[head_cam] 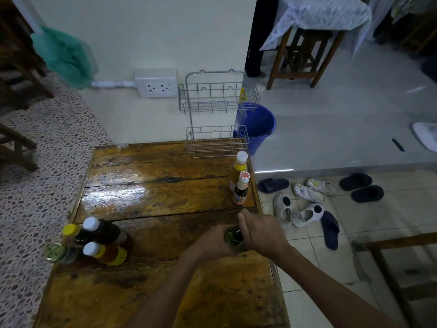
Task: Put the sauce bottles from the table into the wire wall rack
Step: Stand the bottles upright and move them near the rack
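Both hands, left hand (214, 241) and right hand (260, 233), clasped a green bottle (234, 239) over the table (165, 185), seemingly steadying it for the lift to the empty wall rack (216, 114) beyond

Bare forearms, left hand (214, 242) & right hand (261, 230); no sleeves/jewellery.

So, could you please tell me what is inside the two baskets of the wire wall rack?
Both baskets of the wire wall rack show only bare wire. Nothing stands in them; no bottle is in yet. The blue bucket seen through the wires stands behind, on the floor.
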`<action>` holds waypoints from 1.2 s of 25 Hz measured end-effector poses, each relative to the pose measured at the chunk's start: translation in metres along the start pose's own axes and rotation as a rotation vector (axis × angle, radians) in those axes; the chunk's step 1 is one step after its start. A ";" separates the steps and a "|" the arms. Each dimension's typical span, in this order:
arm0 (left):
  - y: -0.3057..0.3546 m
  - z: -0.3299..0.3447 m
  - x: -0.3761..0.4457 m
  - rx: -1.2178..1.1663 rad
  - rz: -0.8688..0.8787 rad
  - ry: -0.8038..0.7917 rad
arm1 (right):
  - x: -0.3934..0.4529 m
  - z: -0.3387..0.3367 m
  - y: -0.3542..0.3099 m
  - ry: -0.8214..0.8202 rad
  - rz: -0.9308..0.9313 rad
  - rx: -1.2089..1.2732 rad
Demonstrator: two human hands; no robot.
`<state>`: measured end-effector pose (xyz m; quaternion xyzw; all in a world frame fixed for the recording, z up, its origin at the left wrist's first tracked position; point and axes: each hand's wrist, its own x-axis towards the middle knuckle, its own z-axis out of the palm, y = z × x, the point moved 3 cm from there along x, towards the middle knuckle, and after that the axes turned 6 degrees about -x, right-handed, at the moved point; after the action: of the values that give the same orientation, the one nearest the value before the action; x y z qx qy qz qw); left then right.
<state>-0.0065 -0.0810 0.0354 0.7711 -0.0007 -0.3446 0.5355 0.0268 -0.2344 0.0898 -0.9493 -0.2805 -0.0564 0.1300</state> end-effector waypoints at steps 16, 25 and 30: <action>-0.034 0.050 0.010 0.608 -0.033 0.502 | -0.036 0.057 0.011 -0.382 0.214 -0.202; -0.039 0.042 0.034 0.463 0.022 0.518 | -0.008 0.061 0.022 -0.355 0.357 0.017; -0.019 0.024 0.066 0.114 0.173 0.373 | 0.020 0.035 0.025 -0.063 0.500 0.167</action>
<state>0.0242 -0.1170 -0.0192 0.8477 0.0129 -0.1481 0.5092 0.0586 -0.2348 0.0541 -0.9764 -0.0449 0.0304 0.2090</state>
